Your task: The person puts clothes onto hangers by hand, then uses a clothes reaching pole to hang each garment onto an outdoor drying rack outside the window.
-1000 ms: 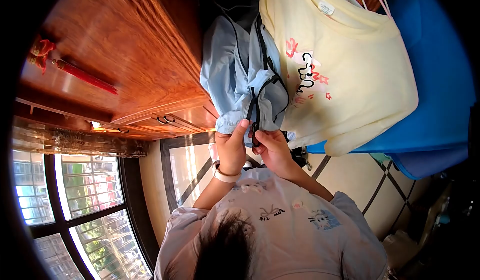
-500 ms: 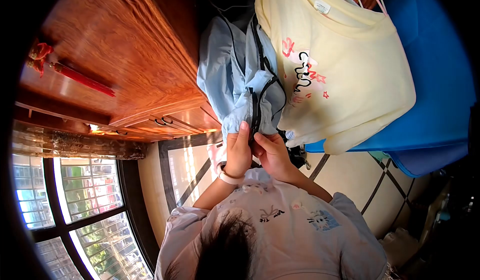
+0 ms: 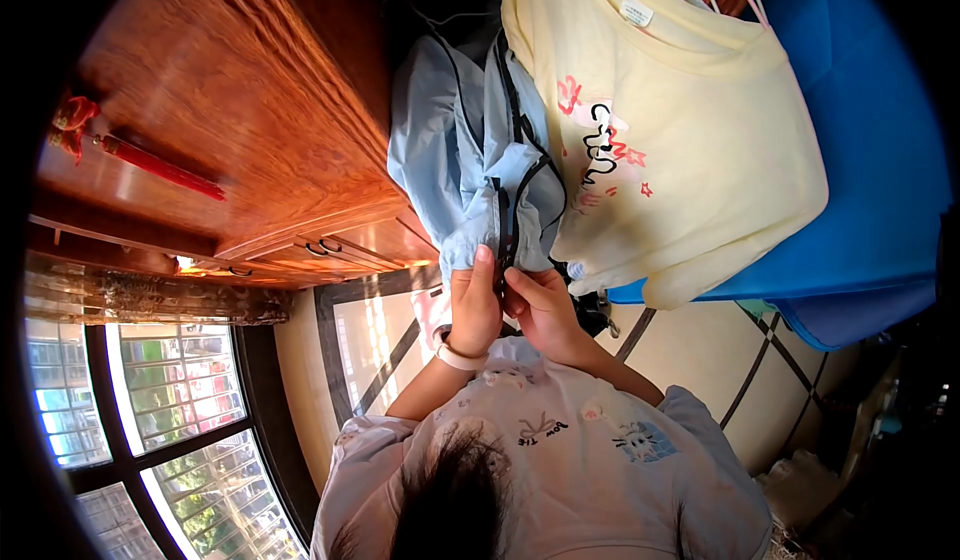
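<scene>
A light blue jacket (image 3: 432, 145) with black zipper edges (image 3: 506, 210) hangs bunched in front of me. My left hand (image 3: 475, 312), with a pale band on its wrist, is closed on the bottom hem, thumb lying on the blue cloth. Close beside it, my right hand (image 3: 543, 314) pinches the same hem at the lower end of the black zipper edge. The fingertips and the zipper's very end are partly hidden between the hands. Just right of the jacket is a pale yellow T-shirt (image 3: 690, 130) with red and black print.
A blue padded surface (image 3: 870, 190) lies behind the yellow shirt. On the left stands a reddish wooden cabinet (image 3: 270, 90) with a red tassel (image 3: 160, 168) hanging on it. A barred window (image 3: 180, 380) is at lower left, and tiled floor (image 3: 700, 350) shows below.
The view has shifted very slightly, so the jacket and shirt sit a little further left. Both hands keep the same hold on the jacket's hem.
</scene>
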A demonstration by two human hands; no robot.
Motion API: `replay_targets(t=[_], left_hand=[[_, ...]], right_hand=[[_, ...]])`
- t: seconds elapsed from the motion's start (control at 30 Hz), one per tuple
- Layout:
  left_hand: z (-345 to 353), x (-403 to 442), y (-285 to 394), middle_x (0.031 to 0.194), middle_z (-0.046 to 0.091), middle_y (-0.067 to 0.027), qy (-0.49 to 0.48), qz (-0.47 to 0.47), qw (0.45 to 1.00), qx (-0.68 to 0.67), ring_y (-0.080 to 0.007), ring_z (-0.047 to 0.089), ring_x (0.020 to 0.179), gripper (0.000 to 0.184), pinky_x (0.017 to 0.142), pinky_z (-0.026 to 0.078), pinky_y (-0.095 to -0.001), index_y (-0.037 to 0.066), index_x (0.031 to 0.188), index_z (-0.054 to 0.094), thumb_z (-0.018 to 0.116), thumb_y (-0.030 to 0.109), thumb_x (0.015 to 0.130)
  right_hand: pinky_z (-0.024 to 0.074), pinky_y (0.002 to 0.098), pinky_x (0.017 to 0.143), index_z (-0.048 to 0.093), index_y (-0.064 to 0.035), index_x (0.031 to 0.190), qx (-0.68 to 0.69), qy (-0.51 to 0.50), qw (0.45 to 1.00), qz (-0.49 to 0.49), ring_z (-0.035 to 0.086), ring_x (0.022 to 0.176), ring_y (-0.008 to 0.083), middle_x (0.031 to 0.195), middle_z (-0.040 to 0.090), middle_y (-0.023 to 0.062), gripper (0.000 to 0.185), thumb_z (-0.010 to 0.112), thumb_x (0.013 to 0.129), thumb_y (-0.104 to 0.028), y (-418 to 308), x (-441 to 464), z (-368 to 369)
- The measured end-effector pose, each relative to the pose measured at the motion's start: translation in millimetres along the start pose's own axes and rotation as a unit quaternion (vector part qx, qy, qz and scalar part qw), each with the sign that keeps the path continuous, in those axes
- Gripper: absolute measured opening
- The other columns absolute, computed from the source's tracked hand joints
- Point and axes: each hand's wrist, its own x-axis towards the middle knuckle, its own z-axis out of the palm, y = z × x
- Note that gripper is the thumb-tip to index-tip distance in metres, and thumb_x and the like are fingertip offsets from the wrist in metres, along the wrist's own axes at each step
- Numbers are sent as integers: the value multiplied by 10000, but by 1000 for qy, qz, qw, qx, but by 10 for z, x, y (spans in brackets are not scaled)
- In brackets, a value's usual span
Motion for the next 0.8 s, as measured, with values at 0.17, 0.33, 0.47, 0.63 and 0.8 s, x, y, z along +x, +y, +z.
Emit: replay_targets(t=[0.17,0.33,0.47,0.63,0.8], left_hand=[[64,8,76,839,590,-87,7,152,969,193,-163,538,672,273,559,418,-267,-2,1066,523,474,186,874],[-71,165,350,856,572,-161,-192,308,692,624,-340,553,758,259,672,428,-413,18,981,566,560,46,724],[-127,183,312,892,574,-147,-235,290,694,615,-322,563,797,291,686,438,-396,35,1015,551,543,71,726],[-136,189,296,916,570,-146,-247,392,640,613,-313,561,837,326,708,440,-389,50,1047,541,547,123,729],[-80,170,315,879,572,-154,-237,414,648,594,-330,563,791,291,682,437,-398,48,1004,559,570,126,723]], right_hand=[[308,213,469,584,-67,831,25,30,999,5,396,492,51,582,473,-39,105,553,843,-167,-39,12,-35],[324,226,495,581,-75,847,5,4,1000,-3,403,507,52,599,485,-39,84,538,848,-147,41,27,-309],[332,225,506,563,-98,910,19,-1,1000,0,419,529,46,651,517,-42,83,543,831,-111,43,20,-347],[352,222,520,560,-96,980,56,-32,998,-13,441,554,48,706,545,-34,156,553,825,-115,64,24,-395],[360,227,530,544,-110,1023,57,-40,997,-21,459,583,57,779,563,-22,201,565,824,-129,96,15,-444]])
